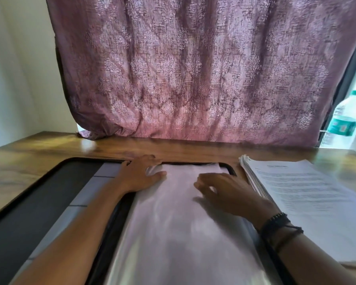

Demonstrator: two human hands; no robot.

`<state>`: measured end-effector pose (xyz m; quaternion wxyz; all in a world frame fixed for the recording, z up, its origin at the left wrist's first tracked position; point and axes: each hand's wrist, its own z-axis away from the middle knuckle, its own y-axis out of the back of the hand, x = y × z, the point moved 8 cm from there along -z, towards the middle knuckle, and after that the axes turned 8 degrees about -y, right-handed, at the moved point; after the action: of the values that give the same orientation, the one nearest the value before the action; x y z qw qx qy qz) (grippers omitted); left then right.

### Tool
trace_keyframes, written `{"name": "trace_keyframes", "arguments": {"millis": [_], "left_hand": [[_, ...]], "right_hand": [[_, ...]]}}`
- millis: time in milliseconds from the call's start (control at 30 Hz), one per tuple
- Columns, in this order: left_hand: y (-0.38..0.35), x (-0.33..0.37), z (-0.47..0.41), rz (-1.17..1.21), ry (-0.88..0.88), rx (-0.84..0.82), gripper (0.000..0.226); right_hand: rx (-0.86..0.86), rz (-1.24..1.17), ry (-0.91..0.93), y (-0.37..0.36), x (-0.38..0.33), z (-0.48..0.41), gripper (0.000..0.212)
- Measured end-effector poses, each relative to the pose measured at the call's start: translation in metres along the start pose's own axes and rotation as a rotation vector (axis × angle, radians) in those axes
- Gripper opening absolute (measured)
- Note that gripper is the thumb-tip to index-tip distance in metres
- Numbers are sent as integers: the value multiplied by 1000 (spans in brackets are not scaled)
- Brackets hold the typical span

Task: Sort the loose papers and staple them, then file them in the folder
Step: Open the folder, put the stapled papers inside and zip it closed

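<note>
Papers (308, 194) right of folder (173, 223)

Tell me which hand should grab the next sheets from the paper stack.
Right, probably: the right hand rests just beside the paper stack, while the left hand lies flat on the plastic sleeve at its far left corner.

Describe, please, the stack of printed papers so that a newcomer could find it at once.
Start at the brown wooden table below the mauve curtain. An open black folder with glossy clear sleeves lies in the middle; the stack of white papers sits to its right. It alone shows lines of printed text.
</note>
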<state>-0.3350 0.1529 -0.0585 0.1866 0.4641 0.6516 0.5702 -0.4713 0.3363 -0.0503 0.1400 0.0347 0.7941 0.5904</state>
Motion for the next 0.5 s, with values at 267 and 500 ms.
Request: {"name": "trace_keyframes", "arguments": {"millis": [267, 500], "left_hand": [[6, 3, -1, 21, -51, 92, 79], [4, 13, -3, 3, -79, 96, 80]], "right_hand": [[323, 158, -552, 63, 74, 17, 31], [63, 173, -804, 59, 122, 38, 51]]}}
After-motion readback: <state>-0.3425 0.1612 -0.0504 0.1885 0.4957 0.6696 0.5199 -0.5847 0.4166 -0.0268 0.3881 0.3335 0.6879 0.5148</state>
